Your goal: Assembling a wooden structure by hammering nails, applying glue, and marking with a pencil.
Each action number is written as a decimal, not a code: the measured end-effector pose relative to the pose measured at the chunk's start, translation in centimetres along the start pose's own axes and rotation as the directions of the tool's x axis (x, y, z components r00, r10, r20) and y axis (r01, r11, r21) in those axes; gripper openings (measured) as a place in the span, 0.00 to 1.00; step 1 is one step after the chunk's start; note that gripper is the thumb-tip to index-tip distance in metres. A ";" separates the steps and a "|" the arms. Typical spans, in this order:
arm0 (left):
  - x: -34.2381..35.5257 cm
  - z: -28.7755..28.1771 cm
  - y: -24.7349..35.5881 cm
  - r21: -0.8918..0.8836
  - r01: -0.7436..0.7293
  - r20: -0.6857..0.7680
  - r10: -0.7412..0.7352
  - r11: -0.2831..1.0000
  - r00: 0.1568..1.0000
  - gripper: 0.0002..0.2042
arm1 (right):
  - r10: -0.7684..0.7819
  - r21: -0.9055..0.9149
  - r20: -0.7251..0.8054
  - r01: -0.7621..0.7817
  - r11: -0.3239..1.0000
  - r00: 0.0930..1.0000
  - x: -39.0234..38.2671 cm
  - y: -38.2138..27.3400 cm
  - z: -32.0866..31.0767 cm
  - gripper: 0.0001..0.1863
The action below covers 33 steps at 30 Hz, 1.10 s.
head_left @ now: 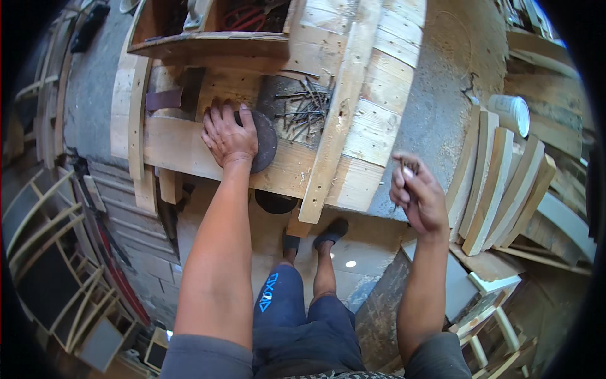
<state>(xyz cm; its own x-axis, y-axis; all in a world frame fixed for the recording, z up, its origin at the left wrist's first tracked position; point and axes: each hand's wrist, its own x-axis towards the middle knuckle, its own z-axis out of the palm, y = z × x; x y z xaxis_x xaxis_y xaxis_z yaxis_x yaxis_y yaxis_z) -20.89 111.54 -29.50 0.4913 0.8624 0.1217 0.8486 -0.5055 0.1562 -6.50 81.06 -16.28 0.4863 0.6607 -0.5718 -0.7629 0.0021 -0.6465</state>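
Left hand (230,136) lies over left side of dark round disc (266,144) on tabletop (287,172); fingers stretched out, not gripping. Right hand (418,194) past tabletop's right edge, fingers curled, pinching few thin brown things (409,165), look like nails. Pile of nails (304,107) just right of disc. Long wood bar (341,117) right of pile. Wooden box (214,45) at far end.

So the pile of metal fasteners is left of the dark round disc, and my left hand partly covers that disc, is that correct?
Not quite: in the head view, the pile of metal fasteners lies right of the dark round disc, not left. Your left hand does partly cover it.
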 end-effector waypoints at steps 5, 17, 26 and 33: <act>-0.3 0.3 0.1 0.018 0.022 -0.024 -0.022 1.000 0.999 0.23 | 0.024 -0.119 -0.130 -0.040 0.992 0.991 -12.7 5.2 -2.2 0.23; -37.9 -14.7 8.8 -0.919 -0.290 0.162 0.926 0.268 0.341 0.20 | -0.074 0.123 -0.664 0.207 0.970 0.744 -45.3 21.6 1.0 0.15; -65.4 -31.4 9.7 0.100 0.872 0.584 0.681 0.479 -0.441 0.17 | -0.660 -0.672 -0.729 -0.367 0.643 0.181 -58.4 24.9 3.4 0.15; -80.7 -28.9 9.0 0.264 0.653 0.365 0.553 0.710 -0.749 0.17 | -0.605 -0.508 -0.795 -0.491 0.708 -0.049 -70.0 32.0 -1.8 0.12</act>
<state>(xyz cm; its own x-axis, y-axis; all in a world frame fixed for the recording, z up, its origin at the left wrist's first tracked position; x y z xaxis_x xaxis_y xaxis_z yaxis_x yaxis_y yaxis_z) -58.60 36.67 -9.56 0.1727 -0.9159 -0.3623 0.9751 0.2110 -0.0687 -64.15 33.52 2.11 0.7762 -0.6303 0.0173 -0.5623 -0.7043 -0.4334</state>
